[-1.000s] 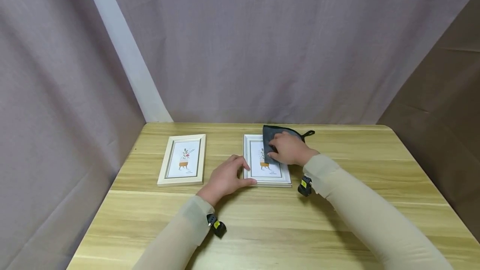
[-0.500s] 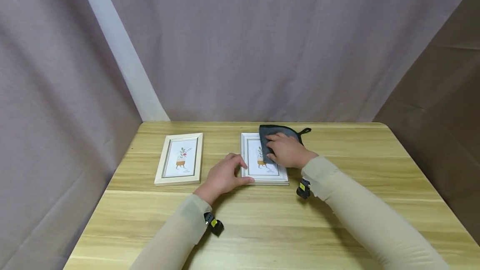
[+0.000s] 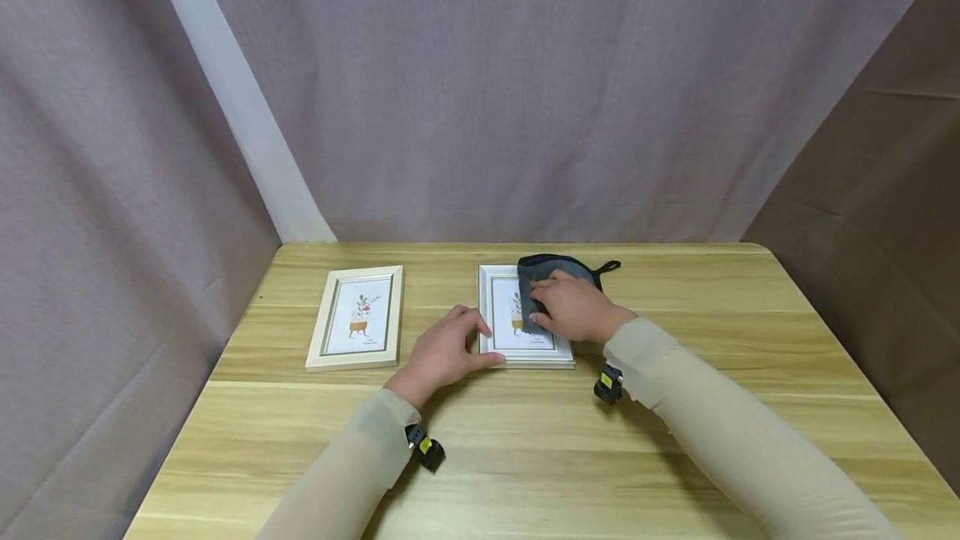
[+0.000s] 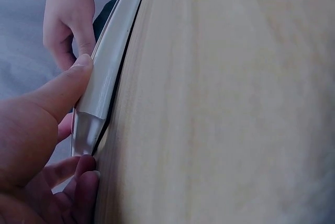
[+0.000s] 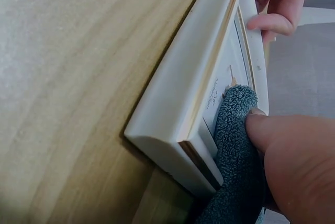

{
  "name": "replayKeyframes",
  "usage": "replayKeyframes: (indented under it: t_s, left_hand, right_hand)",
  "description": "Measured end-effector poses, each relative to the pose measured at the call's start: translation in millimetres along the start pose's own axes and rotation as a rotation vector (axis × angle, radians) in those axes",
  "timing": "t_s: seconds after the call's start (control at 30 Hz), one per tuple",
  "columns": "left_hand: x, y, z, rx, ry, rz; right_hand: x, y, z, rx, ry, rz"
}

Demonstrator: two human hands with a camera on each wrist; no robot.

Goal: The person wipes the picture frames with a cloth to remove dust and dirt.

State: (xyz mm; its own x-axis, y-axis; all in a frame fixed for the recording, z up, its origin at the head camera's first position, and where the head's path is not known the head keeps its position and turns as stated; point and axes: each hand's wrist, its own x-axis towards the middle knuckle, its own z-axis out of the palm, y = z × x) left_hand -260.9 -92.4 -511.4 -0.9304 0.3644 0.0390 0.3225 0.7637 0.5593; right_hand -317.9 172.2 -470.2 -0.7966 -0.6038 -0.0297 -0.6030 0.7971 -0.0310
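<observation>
A white picture frame (image 3: pixel 489 307) with a potted-plant print lies flat on the table. My left hand (image 3: pixel 442 348) holds its lower left corner, the thumb along the near edge and fingers at the left side. In the left wrist view the thumb (image 4: pixel 68 82) rests on the frame's edge (image 4: pixel 107 62). Over the frame's upper right part lies a dark grey cloth (image 3: pixel 558 263) with black trim and a loop. My right hand (image 3: pixel 577 307) holds this cloth against the picture. In the right wrist view the fuzzy cloth (image 5: pixel 238 145) bunches beside the thumb (image 5: pixel 261 130); the other fingers are hidden.
A cream picture frame (image 3: pixel 318 340) with a similar print lies to the left on the wooden table (image 3: pixel 525 457). Grey curtain (image 3: pixel 480 90) hangs behind the table's back edge, and brown fabric (image 3: pixel 885 190) hangs on the right.
My right hand keeps the cloth on the white frame and has slid it slightly toward me; its fingers shifted a little. The left hand stays at the frame's corner. The head view shifted slightly.
</observation>
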Motion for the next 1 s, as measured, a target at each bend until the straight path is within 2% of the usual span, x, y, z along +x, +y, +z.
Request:
replayKeyframes:
  t_s: [0.4,1.0]
  left_hand:
    - [1.8,0.7,5.8,0.010,-0.005,-0.005]
    - [0.0,3.5,3.8,-0.006,-0.002,-0.011]
  right_hand:
    - [-14.3,-6.4,-0.1,-0.024,0.010,-0.024]
    - [-31.6,-17.7,-0.2,-0.037,0.026,-0.059]
